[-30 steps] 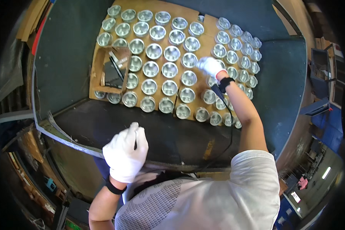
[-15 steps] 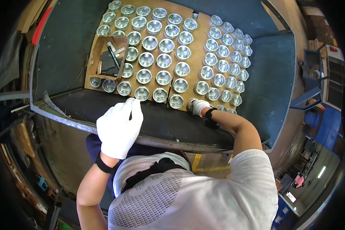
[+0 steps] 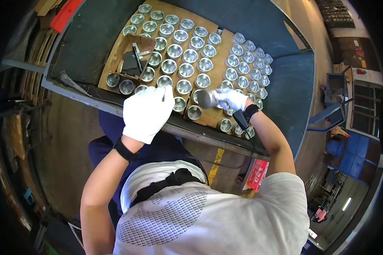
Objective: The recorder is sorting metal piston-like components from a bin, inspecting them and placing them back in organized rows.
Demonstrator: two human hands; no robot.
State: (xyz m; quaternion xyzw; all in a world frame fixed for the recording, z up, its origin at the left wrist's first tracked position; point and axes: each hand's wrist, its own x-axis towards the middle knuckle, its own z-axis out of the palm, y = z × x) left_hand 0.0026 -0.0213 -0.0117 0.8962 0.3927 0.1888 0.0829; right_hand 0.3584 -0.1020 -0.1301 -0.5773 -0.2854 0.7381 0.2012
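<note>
While my white-gloved R hand (image 3: 232, 99) has its fingers clamped on a dull-grey round metal cup (image 3: 206, 99) over the brown cardboard sheet (image 3: 219, 68), I'd grip firmly, clear of nearby silvery metal cups (image 3: 169, 66); white-gloved L hand (image 3: 146, 114): fingertips together, can't tell if on smth.

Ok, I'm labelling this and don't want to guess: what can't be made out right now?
All in the head view:
Anything pinched in the left hand: hidden by the hand itself.
The right hand's exact grip on its metal part: blurred.
What lies under the box: the box covers it.
The pink thing, far right: too small.
</note>
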